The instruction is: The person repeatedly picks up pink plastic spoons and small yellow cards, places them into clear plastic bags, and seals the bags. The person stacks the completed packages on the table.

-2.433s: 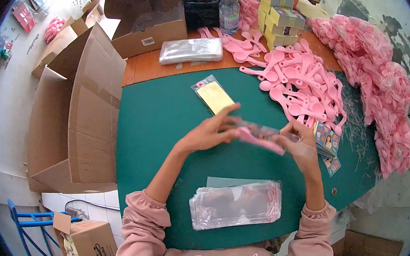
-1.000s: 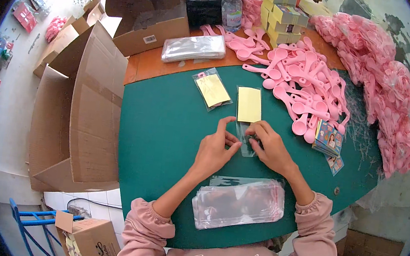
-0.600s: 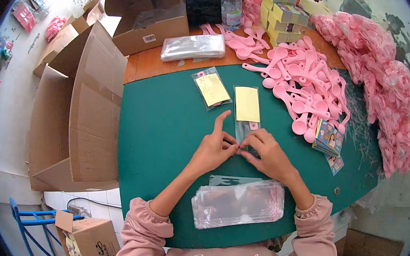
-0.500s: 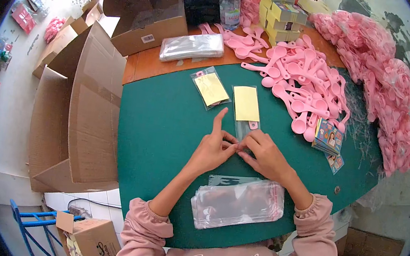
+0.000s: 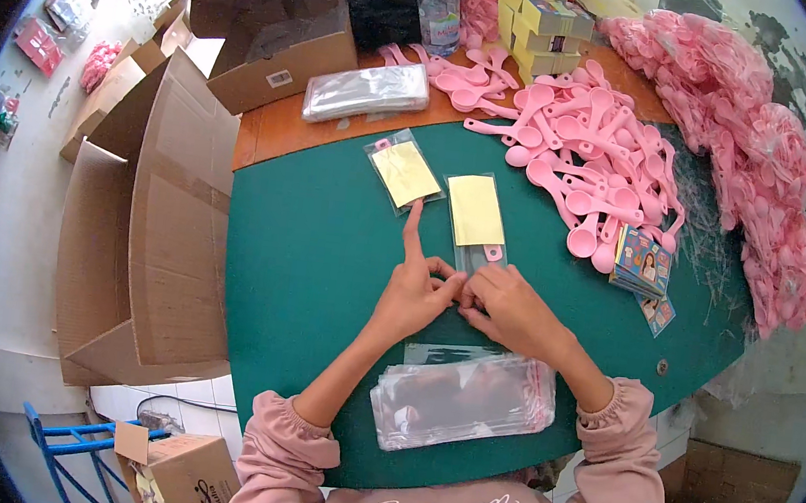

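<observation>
A clear plastic bag (image 5: 469,258) lies on the green mat in front of me, with a yellow card (image 5: 475,210) and the end of a pink spoon handle (image 5: 493,253) showing inside. At its near end my left hand (image 5: 411,292) pinches the plastic between thumb and curled fingers, its index finger stretched out forward. My right hand (image 5: 512,307) is closed on the same end, beside the left; the fingertips hide the bag's edge. Just beyond, to the left, rests another filled bag (image 5: 405,173) with a yellow card. Closer to me is a stack of flat clear bags (image 5: 460,405).
Pink measuring spoons (image 5: 594,164) are heaped at the back right, beside a stack of printed cards (image 5: 643,260). Bagged pink spoons (image 5: 774,182) line the right edge. Card bundles (image 5: 548,43), a bottle (image 5: 438,10) and more clear bags (image 5: 367,94) stand behind. Cardboard boxes (image 5: 180,218) flank the left.
The view has shifted slightly. My right fingers have curled in more tightly at the bag's near end, and both hands stay on it.
</observation>
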`<act>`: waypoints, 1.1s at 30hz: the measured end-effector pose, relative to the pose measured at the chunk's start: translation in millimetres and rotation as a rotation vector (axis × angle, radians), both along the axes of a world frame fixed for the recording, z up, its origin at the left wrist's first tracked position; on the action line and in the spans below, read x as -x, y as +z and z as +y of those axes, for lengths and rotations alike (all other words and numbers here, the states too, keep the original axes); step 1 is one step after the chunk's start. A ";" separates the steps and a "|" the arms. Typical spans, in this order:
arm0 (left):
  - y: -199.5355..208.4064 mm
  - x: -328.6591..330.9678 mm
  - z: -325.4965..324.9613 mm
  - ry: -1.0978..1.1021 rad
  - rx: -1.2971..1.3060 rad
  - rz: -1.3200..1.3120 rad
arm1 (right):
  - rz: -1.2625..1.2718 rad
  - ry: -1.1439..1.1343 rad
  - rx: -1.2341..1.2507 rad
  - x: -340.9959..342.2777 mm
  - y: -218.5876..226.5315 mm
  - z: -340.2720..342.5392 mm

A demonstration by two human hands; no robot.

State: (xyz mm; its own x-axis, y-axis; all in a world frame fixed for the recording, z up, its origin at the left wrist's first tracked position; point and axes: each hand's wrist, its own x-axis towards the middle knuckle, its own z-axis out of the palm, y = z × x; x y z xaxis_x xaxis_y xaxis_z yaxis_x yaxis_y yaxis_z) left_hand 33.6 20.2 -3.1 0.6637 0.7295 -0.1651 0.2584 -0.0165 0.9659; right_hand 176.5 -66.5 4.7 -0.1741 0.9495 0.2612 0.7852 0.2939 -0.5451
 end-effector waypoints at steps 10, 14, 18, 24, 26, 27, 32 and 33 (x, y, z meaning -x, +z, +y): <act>-0.4 7.3 11.2 0.051 0.119 -0.059 | 0.543 0.248 0.433 -80.5 46.1 -10.4; 0.7 4.6 12.1 -0.071 0.186 -0.089 | 0.547 -0.253 0.317 -199.0 70.9 -12.9; -8.7 9.7 16.3 -0.116 0.154 -0.094 | -0.097 -0.499 -0.222 -178.6 59.1 -5.0; -5.8 9.9 13.2 -0.079 0.410 -0.258 | -0.096 -0.160 0.115 -20.9 24.4 1.0; -1.8 10.8 14.8 -0.091 0.422 -0.252 | -0.189 -0.157 -0.045 -26.9 5.4 7.3; 0.8 10.7 15.2 -0.100 0.432 -0.254 | -0.289 -0.148 -0.206 -30.0 0.9 8.7; 6.0 12.8 16.7 -0.050 0.479 -0.271 | -0.071 -0.215 -0.238 -25.3 -2.0 5.4; 6.1 12.8 16.2 -0.046 0.493 -0.283 | -0.021 -0.225 -0.248 -20.8 1.1 5.2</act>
